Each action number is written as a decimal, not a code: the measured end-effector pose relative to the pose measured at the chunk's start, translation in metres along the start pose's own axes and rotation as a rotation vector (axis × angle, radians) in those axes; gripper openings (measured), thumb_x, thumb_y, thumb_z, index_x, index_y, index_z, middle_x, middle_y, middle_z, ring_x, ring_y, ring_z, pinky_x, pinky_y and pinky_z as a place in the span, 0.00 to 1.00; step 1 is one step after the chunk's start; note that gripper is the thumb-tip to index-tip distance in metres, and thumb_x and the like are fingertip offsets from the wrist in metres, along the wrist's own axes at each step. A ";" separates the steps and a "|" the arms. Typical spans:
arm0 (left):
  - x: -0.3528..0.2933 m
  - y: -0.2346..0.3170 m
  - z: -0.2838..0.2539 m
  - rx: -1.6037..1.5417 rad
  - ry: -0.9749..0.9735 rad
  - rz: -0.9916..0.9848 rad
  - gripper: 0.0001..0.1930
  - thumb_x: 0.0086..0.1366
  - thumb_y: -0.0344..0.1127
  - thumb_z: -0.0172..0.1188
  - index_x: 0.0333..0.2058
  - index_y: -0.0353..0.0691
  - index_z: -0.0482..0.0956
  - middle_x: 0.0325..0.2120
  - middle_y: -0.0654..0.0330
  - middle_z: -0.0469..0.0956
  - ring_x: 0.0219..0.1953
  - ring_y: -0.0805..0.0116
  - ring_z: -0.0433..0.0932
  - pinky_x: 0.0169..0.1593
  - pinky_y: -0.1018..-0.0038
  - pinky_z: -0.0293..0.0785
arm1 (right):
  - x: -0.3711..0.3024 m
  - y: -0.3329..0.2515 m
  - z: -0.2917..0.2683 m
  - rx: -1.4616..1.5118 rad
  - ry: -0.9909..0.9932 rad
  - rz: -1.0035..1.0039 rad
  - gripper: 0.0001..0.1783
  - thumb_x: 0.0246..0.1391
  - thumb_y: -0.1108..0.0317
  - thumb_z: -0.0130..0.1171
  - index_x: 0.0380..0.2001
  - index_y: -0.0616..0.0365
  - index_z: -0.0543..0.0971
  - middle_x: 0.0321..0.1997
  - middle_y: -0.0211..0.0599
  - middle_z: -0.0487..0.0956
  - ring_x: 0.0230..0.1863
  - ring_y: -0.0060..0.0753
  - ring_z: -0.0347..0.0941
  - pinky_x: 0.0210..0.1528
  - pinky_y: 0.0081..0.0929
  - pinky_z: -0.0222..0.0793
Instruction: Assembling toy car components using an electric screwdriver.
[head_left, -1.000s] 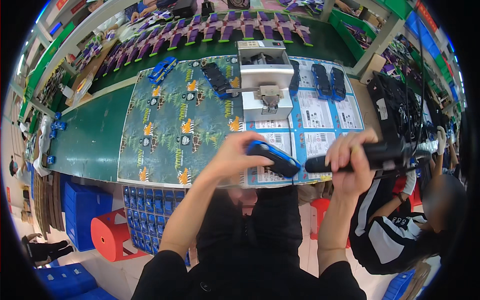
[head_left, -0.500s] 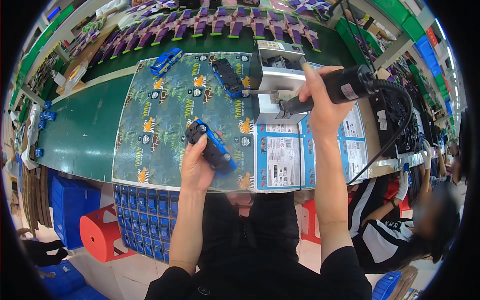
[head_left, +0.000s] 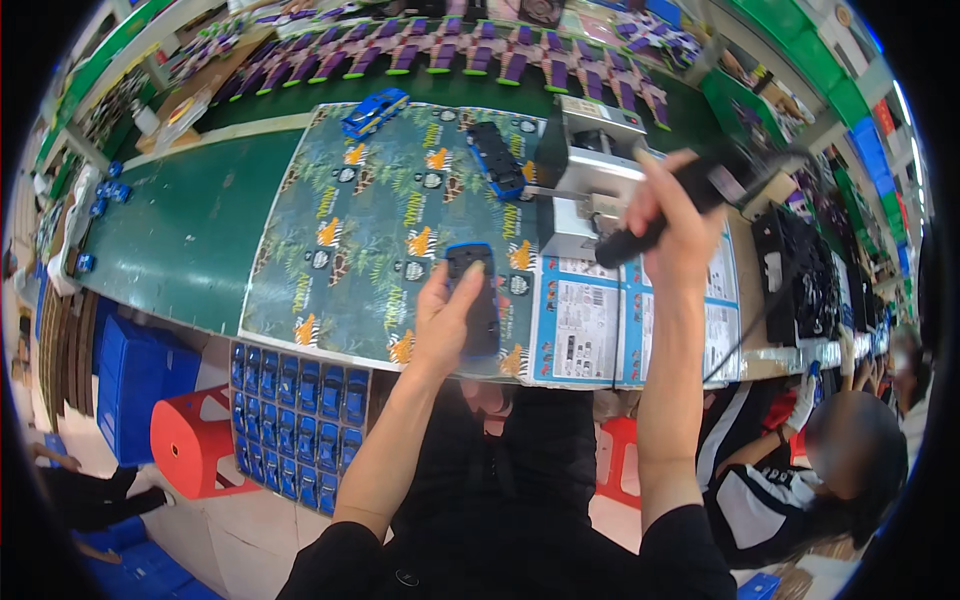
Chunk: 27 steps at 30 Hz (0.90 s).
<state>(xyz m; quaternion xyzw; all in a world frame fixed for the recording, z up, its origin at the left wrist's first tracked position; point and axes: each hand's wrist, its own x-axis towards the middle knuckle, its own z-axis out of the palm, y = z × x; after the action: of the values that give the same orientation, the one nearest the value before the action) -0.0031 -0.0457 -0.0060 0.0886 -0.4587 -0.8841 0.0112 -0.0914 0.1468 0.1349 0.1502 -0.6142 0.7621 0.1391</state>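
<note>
My left hand (head_left: 440, 325) grips a blue toy car (head_left: 483, 315) with its black underside facing up, the thumb pressed on the base, over the mat near the table's front edge. My right hand (head_left: 682, 222) is wrapped round a black corded electric screwdriver (head_left: 715, 185), held tilted with its nose pointing down and left. The tool hovers by the front of a silver metal screw feeder (head_left: 566, 222); its tip is blurred. Left of the feeder lies a second toy car (head_left: 496, 163), black base up. Another blue toy car (head_left: 374, 113) rests farther back on the left.
Printed cardboard sheets (head_left: 375, 215) cover the green table (head_left: 190, 240). A tray of blue car bodies (head_left: 300, 405) stands below the front edge, by a red stool (head_left: 195, 445). Black parts fill a bin (head_left: 785, 265) at right, near a seated co-worker (head_left: 770, 490). Purple toys line the back.
My left hand has moved right and turned the toy car more upright lengthwise. The screwdriver has come away from the feeder's front, swinging slightly right. The whole view has shifted somewhat.
</note>
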 end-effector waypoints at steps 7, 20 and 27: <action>0.002 -0.001 0.005 0.027 -0.038 0.050 0.14 0.67 0.38 0.60 0.45 0.35 0.75 0.34 0.60 0.80 0.30 0.73 0.81 0.33 0.76 0.79 | -0.045 -0.008 0.031 0.481 -0.146 -0.262 0.07 0.59 0.73 0.54 0.38 0.60 0.67 0.19 0.34 0.67 0.19 0.29 0.66 0.27 0.32 0.69; -0.002 -0.006 0.008 0.182 -0.062 0.099 0.12 0.68 0.34 0.60 0.46 0.34 0.76 0.35 0.60 0.81 0.32 0.74 0.80 0.37 0.76 0.81 | -0.056 0.019 0.057 0.425 -0.112 -0.255 0.08 0.57 0.78 0.57 0.36 0.63 0.67 0.23 0.37 0.71 0.19 0.26 0.69 0.28 0.30 0.72; 0.001 -0.013 0.013 0.593 0.090 0.340 0.19 0.54 0.37 0.65 0.42 0.31 0.78 0.32 0.51 0.81 0.35 0.69 0.77 0.41 0.67 0.75 | -0.057 0.054 0.042 -0.054 -0.264 -0.462 0.04 0.57 0.75 0.48 0.27 0.58 0.67 0.18 0.33 0.66 0.21 0.28 0.64 0.26 0.27 0.64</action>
<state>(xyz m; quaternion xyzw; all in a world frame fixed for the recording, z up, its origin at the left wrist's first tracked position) -0.0056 -0.0275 -0.0091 0.0492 -0.7029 -0.6930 0.1525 -0.0580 0.0928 0.0717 0.3809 -0.5965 0.6674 0.2320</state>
